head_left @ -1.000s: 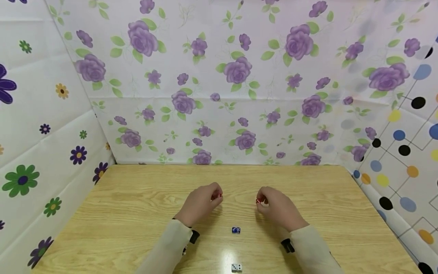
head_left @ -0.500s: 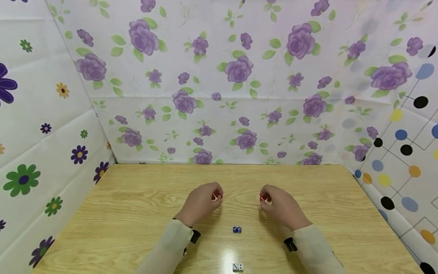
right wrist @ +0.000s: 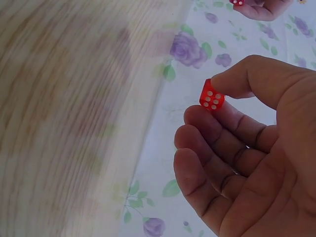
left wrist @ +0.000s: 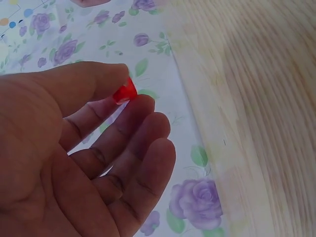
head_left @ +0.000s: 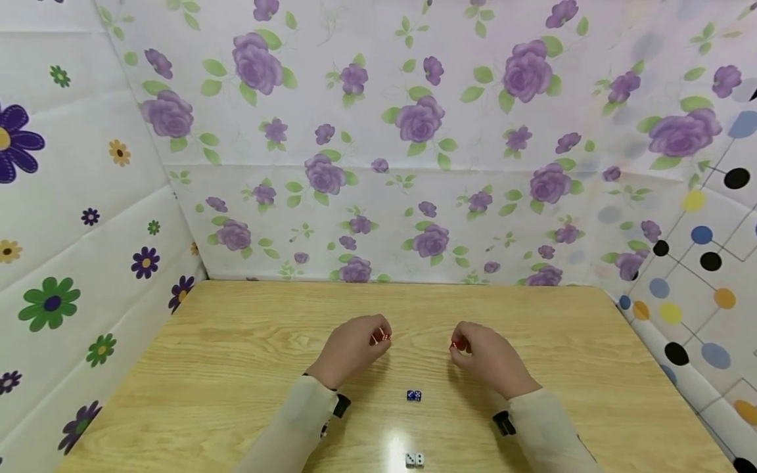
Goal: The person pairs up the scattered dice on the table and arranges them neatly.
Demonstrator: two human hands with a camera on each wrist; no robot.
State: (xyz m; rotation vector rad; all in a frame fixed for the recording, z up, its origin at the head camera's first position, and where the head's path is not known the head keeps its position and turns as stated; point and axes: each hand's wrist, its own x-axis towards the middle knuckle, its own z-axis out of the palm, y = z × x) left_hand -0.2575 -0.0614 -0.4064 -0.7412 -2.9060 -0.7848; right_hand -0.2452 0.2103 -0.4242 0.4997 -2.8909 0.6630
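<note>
Held above the table, my left hand [head_left: 351, 348] pinches a small red die [left wrist: 125, 92] between thumb and fingertips. Across from it, my right hand [head_left: 491, 358] pinches another red die [right wrist: 212, 95] the same way; white pips show on its face in the right wrist view. The two hands are apart, with a gap between the two dice. Nearer me on the table, centred between the forearms, two blue dice [head_left: 414, 395] lie side by side. Closer still, two white dice [head_left: 414, 460] with dark pips sit together near the bottom of the head view.
The light wood-grain table [head_left: 236, 387] ends at a purple-flowered cloth backdrop [head_left: 384, 217]. A daisy-patterned cloth [head_left: 89, 190] stands on the left and a dotted cloth [head_left: 698, 282] on the right. Dark straps [head_left: 504, 423] circle the wrists.
The right hand drifted slightly to the right, then a little back. Both hands keep their grip on the red dice. The whole head view has shifted slightly; the blue and white dice stay put.
</note>
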